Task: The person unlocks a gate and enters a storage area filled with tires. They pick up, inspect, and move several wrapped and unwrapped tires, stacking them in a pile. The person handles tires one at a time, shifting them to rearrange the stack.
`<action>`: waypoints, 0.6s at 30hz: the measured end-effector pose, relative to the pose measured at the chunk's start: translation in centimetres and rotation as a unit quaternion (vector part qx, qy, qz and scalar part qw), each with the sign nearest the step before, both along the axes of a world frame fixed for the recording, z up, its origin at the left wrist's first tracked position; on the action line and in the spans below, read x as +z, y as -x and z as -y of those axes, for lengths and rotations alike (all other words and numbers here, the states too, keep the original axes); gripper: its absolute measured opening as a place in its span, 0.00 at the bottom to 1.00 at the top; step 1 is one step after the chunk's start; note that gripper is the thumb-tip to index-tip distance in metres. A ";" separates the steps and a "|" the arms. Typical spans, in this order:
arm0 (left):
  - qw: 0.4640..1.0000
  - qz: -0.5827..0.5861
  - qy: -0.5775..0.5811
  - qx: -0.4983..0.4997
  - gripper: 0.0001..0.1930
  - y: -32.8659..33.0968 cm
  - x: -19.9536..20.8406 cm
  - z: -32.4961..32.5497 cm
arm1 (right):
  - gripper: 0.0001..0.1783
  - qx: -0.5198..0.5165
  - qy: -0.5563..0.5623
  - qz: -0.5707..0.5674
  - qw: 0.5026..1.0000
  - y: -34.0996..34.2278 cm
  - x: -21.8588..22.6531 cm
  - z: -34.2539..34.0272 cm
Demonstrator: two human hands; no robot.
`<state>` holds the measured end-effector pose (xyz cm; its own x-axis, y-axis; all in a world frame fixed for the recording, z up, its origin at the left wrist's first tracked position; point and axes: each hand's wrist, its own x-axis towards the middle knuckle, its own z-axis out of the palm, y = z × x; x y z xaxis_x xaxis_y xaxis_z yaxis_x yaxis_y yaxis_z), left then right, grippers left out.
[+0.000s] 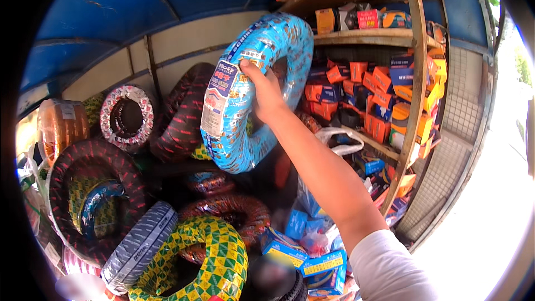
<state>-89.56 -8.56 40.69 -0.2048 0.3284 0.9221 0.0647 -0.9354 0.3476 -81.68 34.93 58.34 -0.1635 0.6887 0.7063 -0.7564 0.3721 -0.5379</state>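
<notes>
My right hand (264, 90) grips a tire wrapped in blue patterned film (298, 28) by its near side. The thumb presses on the outer face, beside a white and blue label (219, 97), while the other fingers are hidden behind the tire's side. Held up in front of the shelves, the tire stands upright and slightly tilted. Behind it leans a dark tire with pink marks (178, 114). Below are a yellow and green checkered tire (225, 256) and a red-brown wrapped tire (251, 214). My left hand is out of view.
A wooden shelf rack (415, 95) at the right holds many orange and blue boxes (379, 128). Blue boxes (323, 265) lie piled low beside my arm. At left are a large dark tire (61, 189), a grey wrapped tire (139, 245) and an orange-wrapped one (64, 128).
</notes>
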 end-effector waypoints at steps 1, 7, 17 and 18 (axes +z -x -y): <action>1.000 -0.001 -0.014 -0.009 0.14 0.3 -0.1 0.1 | 0.45 0.006 0.015 -0.009 1.000 0.9 1.8 0.0; 0.998 -0.017 -0.051 0.042 0.19 1.8 -0.4 -0.1 | 0.43 0.233 0.058 0.039 0.970 -1.4 6.2 1.9; 0.999 -0.035 -0.023 0.027 0.18 1.7 0.4 0.0 | 0.45 0.201 0.109 -0.015 0.973 -4.4 -5.6 4.3; 0.999 -0.037 -0.023 0.023 0.18 1.8 0.5 -0.1 | 0.45 0.202 0.114 -0.016 0.973 -4.7 -6.1 4.9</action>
<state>-91.39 -8.45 41.15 -0.1501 0.2774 0.9490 0.1315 -0.9457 0.2972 -76.96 30.06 52.29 -0.4340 0.7125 0.5514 -0.8338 -0.0858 -0.5454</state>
